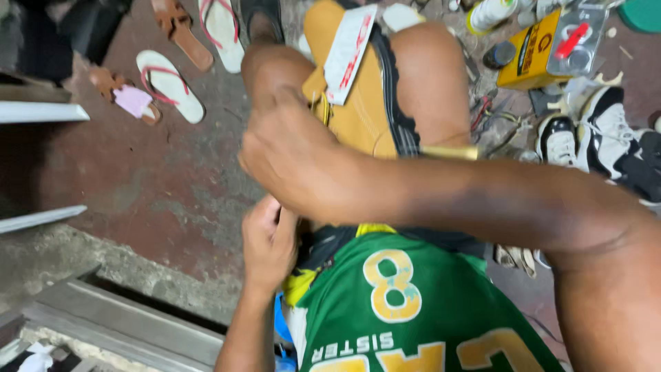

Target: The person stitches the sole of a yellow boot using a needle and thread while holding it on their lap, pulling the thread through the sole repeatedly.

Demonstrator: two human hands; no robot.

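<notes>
The floor (158, 186) is worn red-brown concrete, with sandals (169, 83) scattered at the far side and a clutter of sneakers (606, 134), a yellow tin (533, 52) and bottles on the person's right.

The right hand (289, 162) is closed in a tight fist over the near end of a tan boot (358, 110), pinching something thin and yellowish at its edge; what exactly the grip has hold of is hidden by the knuckles. The left hand (268, 241) is curled shut lower down, close to the green jersey (406, 310), and its contents cannot be made out either.

The boot lies across the person's lap, between the bare knees, with a white tag (348, 52) draped over its top. A pale stick-like handle (451, 151) shows just past the right forearm.

The boot rests only on the thighs, so a hard pull from the fist would likely drag it off toward the floor. Both hands work close together and partly blind; a slip of a thin tool or thread could catch the left fingers. The crowded items on the right could be knocked by the elbow.
</notes>
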